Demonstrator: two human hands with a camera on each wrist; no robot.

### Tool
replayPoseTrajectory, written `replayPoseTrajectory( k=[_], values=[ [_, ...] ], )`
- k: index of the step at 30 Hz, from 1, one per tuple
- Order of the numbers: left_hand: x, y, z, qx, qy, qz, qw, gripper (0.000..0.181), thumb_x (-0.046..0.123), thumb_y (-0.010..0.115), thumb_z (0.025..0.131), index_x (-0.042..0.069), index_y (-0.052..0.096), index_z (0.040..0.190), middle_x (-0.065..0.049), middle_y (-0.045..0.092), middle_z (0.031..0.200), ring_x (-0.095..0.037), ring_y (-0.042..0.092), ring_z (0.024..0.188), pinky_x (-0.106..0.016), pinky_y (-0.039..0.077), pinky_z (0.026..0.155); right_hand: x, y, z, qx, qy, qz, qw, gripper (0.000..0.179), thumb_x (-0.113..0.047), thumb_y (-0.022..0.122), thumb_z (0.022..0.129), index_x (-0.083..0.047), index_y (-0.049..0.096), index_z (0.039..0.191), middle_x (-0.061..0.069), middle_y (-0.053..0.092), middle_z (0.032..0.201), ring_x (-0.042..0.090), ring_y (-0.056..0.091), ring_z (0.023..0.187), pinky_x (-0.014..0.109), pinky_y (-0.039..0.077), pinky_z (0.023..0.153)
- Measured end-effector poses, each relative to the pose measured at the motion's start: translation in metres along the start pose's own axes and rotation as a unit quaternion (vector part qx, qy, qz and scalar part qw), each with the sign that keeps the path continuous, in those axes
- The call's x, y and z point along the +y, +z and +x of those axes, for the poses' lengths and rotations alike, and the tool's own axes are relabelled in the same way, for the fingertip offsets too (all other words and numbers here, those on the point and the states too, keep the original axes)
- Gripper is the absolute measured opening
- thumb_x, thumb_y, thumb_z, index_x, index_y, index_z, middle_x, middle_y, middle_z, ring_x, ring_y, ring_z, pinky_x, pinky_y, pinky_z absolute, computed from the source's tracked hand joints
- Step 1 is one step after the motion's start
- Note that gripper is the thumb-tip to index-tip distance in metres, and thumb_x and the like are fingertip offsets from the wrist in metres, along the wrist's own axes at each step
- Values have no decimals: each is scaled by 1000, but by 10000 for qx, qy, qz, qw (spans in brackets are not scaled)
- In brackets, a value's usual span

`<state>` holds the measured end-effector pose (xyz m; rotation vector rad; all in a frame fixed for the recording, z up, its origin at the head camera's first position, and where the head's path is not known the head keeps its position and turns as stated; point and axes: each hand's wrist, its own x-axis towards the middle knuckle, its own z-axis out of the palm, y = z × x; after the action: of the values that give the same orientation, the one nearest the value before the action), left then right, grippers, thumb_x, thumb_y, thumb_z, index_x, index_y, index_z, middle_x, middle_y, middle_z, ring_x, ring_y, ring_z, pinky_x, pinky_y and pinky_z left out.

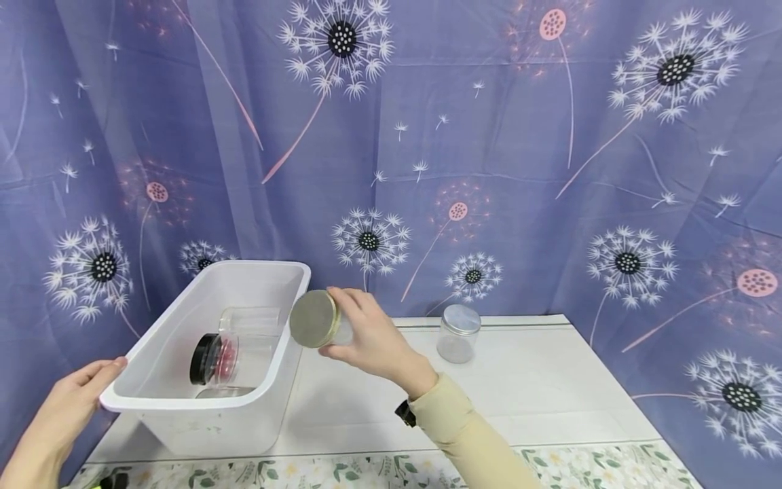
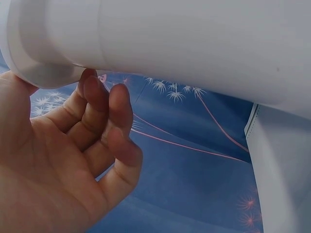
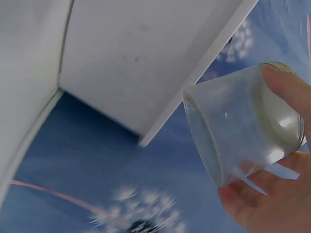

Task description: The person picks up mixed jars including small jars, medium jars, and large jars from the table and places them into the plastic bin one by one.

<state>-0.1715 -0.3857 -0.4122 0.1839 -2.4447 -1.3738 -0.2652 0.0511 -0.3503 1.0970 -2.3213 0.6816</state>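
Note:
My right hand [image 1: 373,336] grips a clear jar with a gold lid [image 1: 314,319] beside the right rim of the white plastic tub [image 1: 287,370]. The jar is tilted, its lid toward me in the head view. In the right wrist view, the thumb and fingers wrap round the see-through jar [image 3: 233,126]. My left hand [image 1: 73,401] holds the tub's near left corner by the rim, with fingers [image 2: 95,99] curled under the lip. Inside the tub lie a black-lidded jar [image 1: 206,358] with something red showing through it and a clear jar [image 1: 250,320].
A clear jar with a silver lid [image 1: 459,333] stands upright toward the back of the white table [image 1: 519,394]. A floral cloth strip [image 1: 366,468] runs along the front edge. Purple dandelion-print curtains [image 1: 415,136] hang behind and at both sides.

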Motion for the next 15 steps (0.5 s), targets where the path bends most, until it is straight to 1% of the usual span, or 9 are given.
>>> replayPoseTrajectory(
  k=[3,8,12,15],
  values=[
    [0,0,-1,17,-52,71,10000,30,32,52,102,44,63,78,12,59,69,-6,47,65,-28,34,58,-16,0,15,-118,-362,-394,9985,91,-42,86,71,-13,41,145,6,52,131,21,49,117,37,42,97],
    [1,-1,-1,19,-73,144,9999,29,32,51,102,44,63,78,11,58,69,-7,46,65,-29,34,58,-38,1,40,-290,-776,-895,9925,90,-47,85,71,-15,42,143,5,53,127,21,51,111,34,44,91],
    [2,-3,-1,-17,-144,301,9994,28,34,51,102,46,60,79,11,57,70,-6,46,66,-28,35,58,-51,7,54,-455,-903,-1131,9884,89,-49,85,71,-17,43,142,3,53,126,20,51,110,33,45,85],
    [1,-3,-2,-47,-177,270,9995,28,34,51,102,46,60,79,11,57,70,-6,46,66,-28,35,58,-59,10,64,-559,-842,-1256,9869,88,-51,84,72,-18,42,142,3,53,124,19,50,113,33,46,84]
  ],
)
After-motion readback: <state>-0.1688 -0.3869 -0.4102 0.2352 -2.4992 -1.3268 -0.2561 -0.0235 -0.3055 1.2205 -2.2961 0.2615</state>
